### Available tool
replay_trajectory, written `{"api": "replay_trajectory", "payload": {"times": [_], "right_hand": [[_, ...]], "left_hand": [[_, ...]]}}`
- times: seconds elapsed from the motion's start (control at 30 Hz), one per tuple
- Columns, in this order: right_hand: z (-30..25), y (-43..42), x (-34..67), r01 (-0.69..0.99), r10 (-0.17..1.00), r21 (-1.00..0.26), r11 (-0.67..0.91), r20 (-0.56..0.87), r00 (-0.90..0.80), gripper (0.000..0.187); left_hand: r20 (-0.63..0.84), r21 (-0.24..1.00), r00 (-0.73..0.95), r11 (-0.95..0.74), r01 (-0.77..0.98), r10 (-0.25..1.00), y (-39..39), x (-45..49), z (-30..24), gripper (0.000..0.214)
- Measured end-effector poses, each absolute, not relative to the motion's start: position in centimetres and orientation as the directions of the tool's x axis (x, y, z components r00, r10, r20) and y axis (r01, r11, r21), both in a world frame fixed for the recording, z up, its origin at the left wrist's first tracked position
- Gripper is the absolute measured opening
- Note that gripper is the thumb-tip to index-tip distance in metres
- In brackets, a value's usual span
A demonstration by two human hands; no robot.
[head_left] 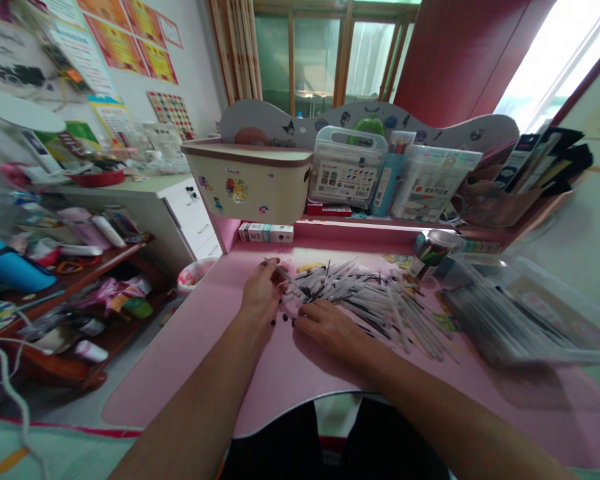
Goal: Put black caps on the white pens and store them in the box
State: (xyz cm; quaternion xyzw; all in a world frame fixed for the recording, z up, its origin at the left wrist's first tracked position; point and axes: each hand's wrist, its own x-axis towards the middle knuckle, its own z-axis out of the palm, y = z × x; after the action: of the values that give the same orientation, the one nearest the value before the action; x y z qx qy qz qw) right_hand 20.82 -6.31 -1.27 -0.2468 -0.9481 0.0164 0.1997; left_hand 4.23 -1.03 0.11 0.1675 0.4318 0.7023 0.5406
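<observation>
A loose heap of thin white and clear pen-like sticks (375, 293), some with black parts, lies on the pink desk (190, 360). At the heap's left end, my left hand (263, 290) is closed around a slim pen-like stick (281, 271). My right hand (333, 330) rests low on the near left edge of the heap, its fingers bent and close together. Whatever lies under those fingers is hidden. Between the two hands are several small black caps (285, 318). Beyond them a small yellow object (310, 267) touches the heap.
To the right, a clear plastic box (535, 320) holds dark, thin items. A can (433, 252) stands behind it. On the raised shelf sit a cream bin (250, 183), marker cases (347, 167) and a pen holder (500, 200). A small carton (266, 233) lies below the bin.
</observation>
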Motion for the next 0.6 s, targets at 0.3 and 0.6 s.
{"api": "replay_trajectory", "payload": {"times": [0.3,0.6], "right_hand": [[-1.7,-4.7,22.9,0.527,0.739,-0.518,0.674,0.482,-0.471,0.02],[-0.7,-4.3,24.1,0.408,0.831,-0.733,0.544,0.404,-0.383,0.029]], "left_hand": [[-0.247,0.751,-0.277,0.002,-0.66,0.929,-0.7,4.8,-1.5,0.004],[-0.202,0.727,-0.209,0.004,-0.687,0.957,-0.7,5.1,-2.0,0.014]]}}
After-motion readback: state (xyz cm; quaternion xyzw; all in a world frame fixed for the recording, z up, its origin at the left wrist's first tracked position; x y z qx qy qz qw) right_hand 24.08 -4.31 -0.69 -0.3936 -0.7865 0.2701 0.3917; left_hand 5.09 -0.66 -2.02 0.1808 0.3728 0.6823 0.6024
